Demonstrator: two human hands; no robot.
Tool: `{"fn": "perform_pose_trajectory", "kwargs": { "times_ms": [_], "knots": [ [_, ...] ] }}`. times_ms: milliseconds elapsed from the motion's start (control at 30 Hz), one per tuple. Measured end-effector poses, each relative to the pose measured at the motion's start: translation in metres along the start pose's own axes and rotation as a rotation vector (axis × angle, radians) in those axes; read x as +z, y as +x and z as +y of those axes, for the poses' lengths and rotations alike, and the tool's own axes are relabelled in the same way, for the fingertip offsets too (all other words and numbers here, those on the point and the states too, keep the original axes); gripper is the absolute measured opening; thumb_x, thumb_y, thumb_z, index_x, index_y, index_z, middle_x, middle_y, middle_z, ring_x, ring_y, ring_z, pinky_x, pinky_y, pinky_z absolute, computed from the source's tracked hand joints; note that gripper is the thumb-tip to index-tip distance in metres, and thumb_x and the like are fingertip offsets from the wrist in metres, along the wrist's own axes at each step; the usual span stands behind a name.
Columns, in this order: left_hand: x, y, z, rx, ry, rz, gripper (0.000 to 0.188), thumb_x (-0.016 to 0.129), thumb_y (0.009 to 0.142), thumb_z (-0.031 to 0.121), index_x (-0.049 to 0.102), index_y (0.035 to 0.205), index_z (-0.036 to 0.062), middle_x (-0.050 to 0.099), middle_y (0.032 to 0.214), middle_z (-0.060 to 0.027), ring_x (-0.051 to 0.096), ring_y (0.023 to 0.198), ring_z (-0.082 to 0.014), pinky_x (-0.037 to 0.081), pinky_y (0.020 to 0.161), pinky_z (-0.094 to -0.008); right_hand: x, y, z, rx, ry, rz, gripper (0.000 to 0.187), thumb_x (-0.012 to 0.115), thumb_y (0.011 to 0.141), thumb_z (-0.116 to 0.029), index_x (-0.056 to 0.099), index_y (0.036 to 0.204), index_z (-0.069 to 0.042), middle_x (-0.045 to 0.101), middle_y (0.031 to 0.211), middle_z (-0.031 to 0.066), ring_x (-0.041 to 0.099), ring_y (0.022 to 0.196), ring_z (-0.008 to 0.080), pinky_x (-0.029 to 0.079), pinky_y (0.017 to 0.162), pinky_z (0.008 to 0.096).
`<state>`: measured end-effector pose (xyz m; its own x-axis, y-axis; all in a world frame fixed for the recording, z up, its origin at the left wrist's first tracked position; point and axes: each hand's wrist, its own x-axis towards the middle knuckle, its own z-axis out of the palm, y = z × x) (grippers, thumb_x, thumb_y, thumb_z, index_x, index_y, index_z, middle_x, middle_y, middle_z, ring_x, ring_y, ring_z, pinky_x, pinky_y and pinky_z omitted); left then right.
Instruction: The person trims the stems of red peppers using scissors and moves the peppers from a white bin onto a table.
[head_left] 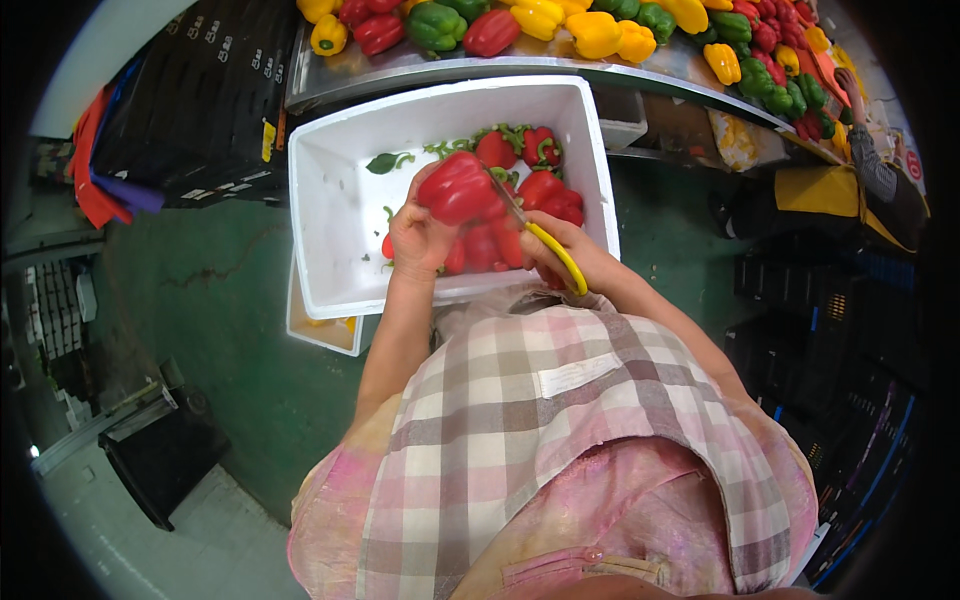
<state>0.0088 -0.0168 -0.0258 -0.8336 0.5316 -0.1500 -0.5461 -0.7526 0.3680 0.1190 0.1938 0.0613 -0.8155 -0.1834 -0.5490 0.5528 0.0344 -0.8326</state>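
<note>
My left hand (418, 236) is closed round a red bell pepper (456, 190), held up over a white foam box (335, 240). In my right hand (575, 250) is a pair of scissors with yellow handles (560, 258). Their blades reach to the stem end of the pepper, on its right side. Below my hands, several red peppers (495, 150) lie in the box. Cut green stems (440, 149) and a green leaf (381, 163) are scattered at its far side. My hands partly cover the peppers underneath.
Beyond the box, a metal table (400, 78) bears heaps of red, yellow and green peppers. Under the foam box stands another pale box (325, 330). Black crates (190, 110) are stacked at the left. At the far right, another person's arm (870, 150) reaches toward the peppers.
</note>
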Motion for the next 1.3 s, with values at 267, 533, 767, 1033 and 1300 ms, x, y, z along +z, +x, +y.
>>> {"fn": "perform_pose_trajectory", "kwargs": {
  "times_ms": [267, 533, 767, 1033, 1300],
  "knots": [
    [-0.013, -0.004, 0.009, 0.017, 0.224, -0.023, 0.073, 0.045, 0.063, 0.004, 0.045, 0.135, -0.0008, 0.046, 0.145, -0.0208, 0.044, 0.136, -0.0356, 0.035, 0.117, -0.0507, -0.009, 0.007, -0.003, -0.041, -0.260, 0.062, 0.038, 0.072, 0.092, -0.035, 0.063, 0.108, -0.002, 0.065, 0.091, 0.0113, 0.061, 0.084, 0.0159, 0.049, 0.076, 0.0324],
    [-0.024, -0.013, 0.000, 0.004, 0.105, 0.140, 0.068, 0.047, 0.070, 0.008, 0.048, 0.137, -0.0020, 0.052, 0.139, -0.0219, 0.049, 0.132, -0.0379, 0.038, 0.113, -0.0541, -0.008, 0.029, 0.051, -0.223, -0.222, 0.080, 0.032, 0.073, 0.093, -0.020, 0.061, 0.117, -0.004, 0.060, 0.079, 0.0016, 0.059, 0.071, 0.0081, 0.048, 0.064, 0.0264],
    [0.029, -0.009, 0.000, -0.127, 0.442, -0.023, 0.063, 0.052, 0.079, 0.008, 0.045, 0.141, -0.0006, 0.056, 0.133, -0.0183, 0.054, 0.126, -0.0288, 0.042, 0.110, -0.0432, -0.041, 0.041, 0.031, 0.024, 0.696, -0.109, 0.052, 0.060, 0.098, -0.043, 0.039, 0.137, -0.017, 0.061, 0.109, 0.0139, 0.068, 0.087, 0.0250, 0.058, 0.071, 0.0390],
    [0.074, 0.007, -0.024, 0.002, 0.764, 0.040, 0.048, 0.055, 0.099, 0.011, 0.041, 0.145, 0.0049, 0.049, 0.139, -0.0136, 0.059, 0.106, -0.0164, 0.054, 0.084, -0.0288, -0.084, 0.033, 0.006, -0.352, 0.724, -0.123, 0.054, 0.061, 0.095, -0.048, 0.054, 0.133, -0.012, 0.065, 0.121, 0.0077, 0.066, 0.106, 0.0205, 0.058, 0.084, 0.0380],
    [0.034, -0.010, -0.012, -0.027, 0.743, 0.259, 0.033, 0.055, 0.101, 0.014, 0.051, 0.131, 0.0016, 0.059, 0.122, -0.0099, 0.061, 0.095, -0.0141, 0.056, 0.075, -0.0275, -0.343, 0.066, -0.184, -1.100, 0.861, 0.428, 0.083, 0.045, 0.094, -0.070, 0.037, 0.146, -0.006, 0.051, 0.138, 0.0240, 0.060, 0.115, 0.0384, 0.054, 0.092, 0.0494]
  ]
}}
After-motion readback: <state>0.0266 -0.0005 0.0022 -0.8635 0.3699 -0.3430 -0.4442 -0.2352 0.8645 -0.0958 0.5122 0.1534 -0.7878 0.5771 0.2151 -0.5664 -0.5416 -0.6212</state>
